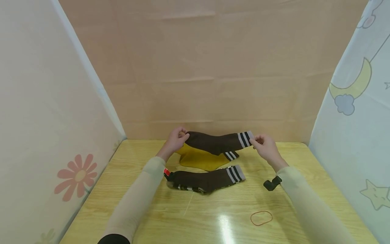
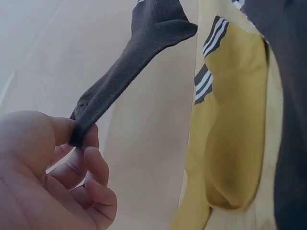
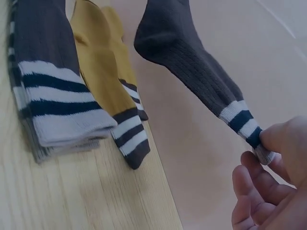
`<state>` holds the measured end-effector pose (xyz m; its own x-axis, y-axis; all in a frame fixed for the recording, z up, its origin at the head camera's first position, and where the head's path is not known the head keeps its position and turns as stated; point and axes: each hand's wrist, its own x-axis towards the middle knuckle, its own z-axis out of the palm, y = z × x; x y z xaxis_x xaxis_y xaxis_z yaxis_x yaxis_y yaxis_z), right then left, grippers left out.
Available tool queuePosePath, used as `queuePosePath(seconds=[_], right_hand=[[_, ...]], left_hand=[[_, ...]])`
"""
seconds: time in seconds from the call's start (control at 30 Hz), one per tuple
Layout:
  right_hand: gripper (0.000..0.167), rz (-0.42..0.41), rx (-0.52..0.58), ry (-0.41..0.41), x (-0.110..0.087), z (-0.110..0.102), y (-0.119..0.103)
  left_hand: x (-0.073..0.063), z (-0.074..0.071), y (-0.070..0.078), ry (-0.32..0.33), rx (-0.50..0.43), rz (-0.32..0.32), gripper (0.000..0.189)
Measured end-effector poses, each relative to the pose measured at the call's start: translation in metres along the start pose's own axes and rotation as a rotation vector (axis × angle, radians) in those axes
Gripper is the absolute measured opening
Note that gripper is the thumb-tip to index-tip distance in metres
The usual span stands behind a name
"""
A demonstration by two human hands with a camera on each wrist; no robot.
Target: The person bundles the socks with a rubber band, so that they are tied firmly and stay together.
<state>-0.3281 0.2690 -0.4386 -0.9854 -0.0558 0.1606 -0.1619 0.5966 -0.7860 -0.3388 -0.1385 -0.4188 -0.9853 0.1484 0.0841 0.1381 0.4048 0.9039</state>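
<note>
A dark brown sock [image 1: 213, 141] with light and black cuff stripes is stretched between both hands above the table. The left hand [image 1: 176, 138] pinches its toe end between thumb and fingers, as the left wrist view also shows. At the striped cuff, the right hand [image 1: 265, 147] pinches the edge. Below and behind the raised sock lie mustard yellow socks [image 1: 199, 160] with dark and white striped cuffs. Nearer the person rests another dark brown sock [image 1: 201, 179] with the same cuff stripes, on top of a patterned sock that mostly hides beneath it.
A thin red rubber band [image 1: 261, 218] lies on the wooden table [image 1: 152, 217] toward the front right. A beige backdrop [image 1: 213, 67] rises behind the far table edge. Printed cloth panels stand at the left [image 1: 61, 135] and right [image 1: 350, 142].
</note>
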Motion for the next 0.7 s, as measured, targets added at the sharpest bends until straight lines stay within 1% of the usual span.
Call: queuePosePath(seconds=[0.17, 0.43, 0.7], right_hand=[[0.039, -0.029, -0.010, -0.033, -0.005, 0.001, -0.002], [0.034, -0.041, -0.021, -0.068, -0.012, 0.005, -0.004], [0.027, -0.062, -0.030, -0.087, -0.017, 0.011, -0.004]], left_hand=[[-0.008, -0.003, -0.008, -0.019, -0.025, -0.006, 0.015], [-0.024, -0.009, -0.018, -0.016, 0.025, -0.018, 0.019], [-0.036, -0.016, -0.030, -0.020, -0.025, -0.052, 0.021]])
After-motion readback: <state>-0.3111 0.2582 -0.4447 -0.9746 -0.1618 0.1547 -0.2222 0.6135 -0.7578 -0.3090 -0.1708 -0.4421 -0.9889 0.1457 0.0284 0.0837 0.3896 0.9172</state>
